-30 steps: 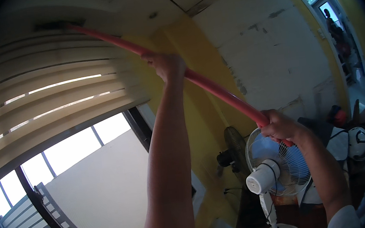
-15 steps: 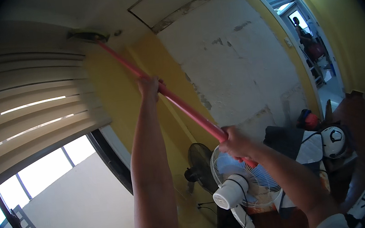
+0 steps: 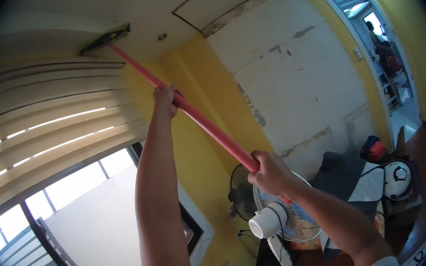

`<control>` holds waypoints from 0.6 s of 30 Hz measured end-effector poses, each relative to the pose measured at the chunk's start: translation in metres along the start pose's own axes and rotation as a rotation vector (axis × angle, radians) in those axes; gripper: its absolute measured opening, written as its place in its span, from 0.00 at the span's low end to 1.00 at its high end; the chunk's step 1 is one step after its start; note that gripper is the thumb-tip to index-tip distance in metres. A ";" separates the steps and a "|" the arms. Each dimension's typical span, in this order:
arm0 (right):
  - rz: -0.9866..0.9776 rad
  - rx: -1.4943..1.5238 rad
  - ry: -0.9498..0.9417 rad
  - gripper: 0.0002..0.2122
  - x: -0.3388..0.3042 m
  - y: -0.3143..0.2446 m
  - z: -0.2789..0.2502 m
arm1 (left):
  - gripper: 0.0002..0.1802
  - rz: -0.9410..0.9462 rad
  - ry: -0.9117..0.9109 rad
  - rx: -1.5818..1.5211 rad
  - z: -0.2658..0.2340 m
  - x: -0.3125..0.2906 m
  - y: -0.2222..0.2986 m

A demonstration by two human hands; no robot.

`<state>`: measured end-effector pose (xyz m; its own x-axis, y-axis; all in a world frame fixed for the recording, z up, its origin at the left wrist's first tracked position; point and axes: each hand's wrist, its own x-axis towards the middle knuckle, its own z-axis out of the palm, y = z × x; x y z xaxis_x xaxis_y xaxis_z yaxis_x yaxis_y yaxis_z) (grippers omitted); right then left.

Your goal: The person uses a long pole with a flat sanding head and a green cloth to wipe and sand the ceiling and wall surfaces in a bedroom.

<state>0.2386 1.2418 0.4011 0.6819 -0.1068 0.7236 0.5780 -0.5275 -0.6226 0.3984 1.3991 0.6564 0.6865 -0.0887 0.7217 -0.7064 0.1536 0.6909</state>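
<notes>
Both my hands are wrapped round the long red handle of a flat mop (image 3: 195,115), which slants up to the left. My left hand (image 3: 167,101) grips about midway along it. Lower down, near its end, my right hand (image 3: 271,172) is closed on it. The mop's flat head (image 3: 105,39), dark with a green edge, is up at the ceiling (image 3: 146,9) just above the striped window blind (image 3: 52,106). Whether it presses on the ceiling I cannot tell.
Below my right arm stand a white fan (image 3: 270,221) and a black fan (image 3: 241,193). A white helmet (image 3: 398,180) and dark cloth (image 3: 337,174) lie to the right. Beyond is a patched wall (image 3: 297,86); a person (image 3: 381,51) shows through the doorway.
The view has turned left. The mop head has shifted left along the ceiling relative to the room and swivelled, its right end now tilting up. Both hands keep their grip.
</notes>
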 end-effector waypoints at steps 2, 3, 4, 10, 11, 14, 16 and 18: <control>-0.026 0.029 0.013 0.11 -0.010 0.005 0.004 | 0.15 0.010 0.020 0.011 -0.004 -0.016 0.005; -0.051 0.023 0.029 0.11 -0.017 0.006 0.006 | 0.16 0.017 0.025 0.014 -0.004 -0.025 0.008; -0.069 0.019 0.039 0.11 -0.023 0.008 0.008 | 0.14 0.038 0.048 0.016 -0.003 -0.037 0.009; -0.104 0.026 0.037 0.13 -0.061 0.030 0.019 | 0.15 0.118 0.112 0.077 0.005 -0.110 0.027; -0.112 0.028 0.035 0.13 -0.067 0.031 0.024 | 0.17 0.124 0.105 0.096 -0.001 -0.121 0.031; -0.058 0.098 -0.065 0.13 -0.094 0.025 0.037 | 0.19 0.160 0.131 0.211 -0.008 -0.160 0.042; -0.022 0.200 -0.107 0.12 -0.124 0.029 0.053 | 0.20 0.193 0.132 0.310 -0.011 -0.192 0.033; -0.020 0.347 -0.121 0.11 -0.162 0.046 0.072 | 0.22 0.223 0.121 0.353 -0.006 -0.231 0.016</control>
<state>0.1869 1.2955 0.2339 0.7050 0.0125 0.7091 0.6953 -0.2094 -0.6876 0.2299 1.4281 0.5008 0.5110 0.0280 0.8591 -0.8408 -0.1916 0.5064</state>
